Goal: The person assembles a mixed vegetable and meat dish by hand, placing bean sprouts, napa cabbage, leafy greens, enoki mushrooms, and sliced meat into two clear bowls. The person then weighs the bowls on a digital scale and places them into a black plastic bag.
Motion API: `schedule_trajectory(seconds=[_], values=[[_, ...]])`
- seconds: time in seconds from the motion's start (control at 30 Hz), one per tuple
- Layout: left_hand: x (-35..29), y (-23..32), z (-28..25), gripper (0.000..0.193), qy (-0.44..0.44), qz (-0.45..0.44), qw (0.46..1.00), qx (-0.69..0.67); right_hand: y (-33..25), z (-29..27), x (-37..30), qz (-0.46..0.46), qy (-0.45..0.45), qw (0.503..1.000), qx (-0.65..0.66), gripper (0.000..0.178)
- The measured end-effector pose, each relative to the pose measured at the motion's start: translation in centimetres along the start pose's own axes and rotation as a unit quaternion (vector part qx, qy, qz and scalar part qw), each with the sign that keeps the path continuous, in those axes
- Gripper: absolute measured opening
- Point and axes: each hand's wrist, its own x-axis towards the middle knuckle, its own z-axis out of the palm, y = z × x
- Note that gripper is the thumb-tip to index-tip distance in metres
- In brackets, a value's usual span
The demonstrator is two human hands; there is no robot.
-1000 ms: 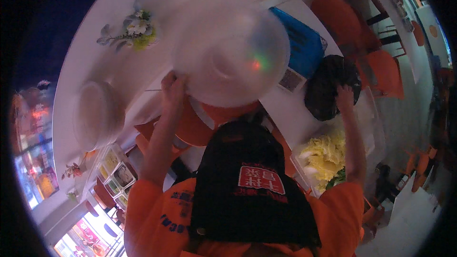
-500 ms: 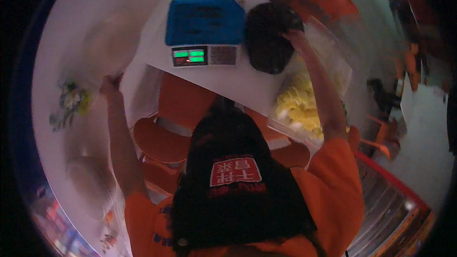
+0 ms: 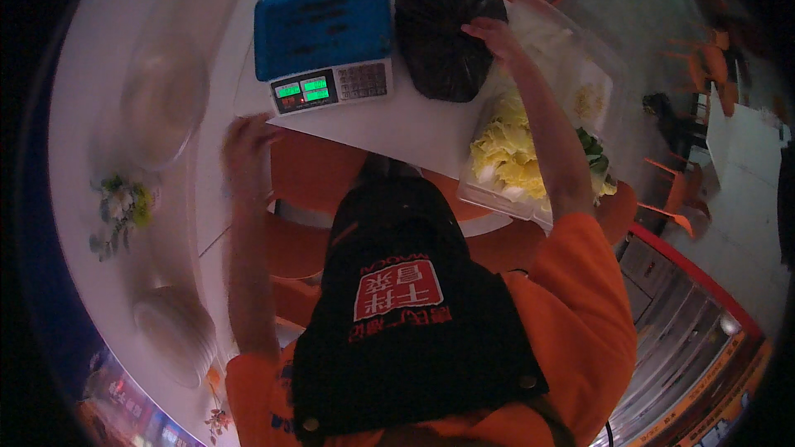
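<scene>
My right hand [image 3: 493,36] is at the right side of a round, bulging black plastic bag [image 3: 443,50], its fingers closed on the plastic. What the bag holds is hidden. My left hand [image 3: 247,139], smeared by motion, is empty-looking beside the table's near left corner, just below the scale; its fingers do not show clearly. Left of the bag stands a digital scale [image 3: 323,29] with a blue platform and a lit green display. Under my right forearm, a clear plastic bin [image 3: 497,199] holds yellow leafy cabbage [image 3: 509,149] and some darker green leaves.
On the white ledge at left are a pale clear bowl [image 3: 166,108], a small flower bunch [image 3: 124,207] and stacked pale bowls [image 3: 174,331]. Orange chairs [image 3: 315,170] are tucked against the white table [image 3: 397,132]. A red-edged glass case [image 3: 683,339] is at lower right.
My left hand has moved right, away from the pale bowl on the ledge to the table corner. My right hand stays at the black bag. The whole view has shifted slightly.
</scene>
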Motion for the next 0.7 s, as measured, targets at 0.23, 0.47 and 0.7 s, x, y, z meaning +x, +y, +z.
schedule_trajectory(seconds=[0.23, 0.47, 0.7], values=[[12.5, 10.7, 23.3, 0.031, -0.221, -0.112, 0.913, -0.325, -0.4, -0.3, -0.3, -0.049, 0.037, 0.991, -0.116, 0.025], [15.0, 9.0, 31.0, 0.031, -0.269, -0.166, 0.88, -0.356, -0.2, -0.1, -2.5, -0.124, 0.012, 0.992, -0.013, 0.029], [16.2, 7.9, 29.9, 0.023, -0.262, -0.165, 0.889, -0.338, -0.5, 0.4, -2.2, -0.106, 0.105, 0.987, -0.056, 0.026]])
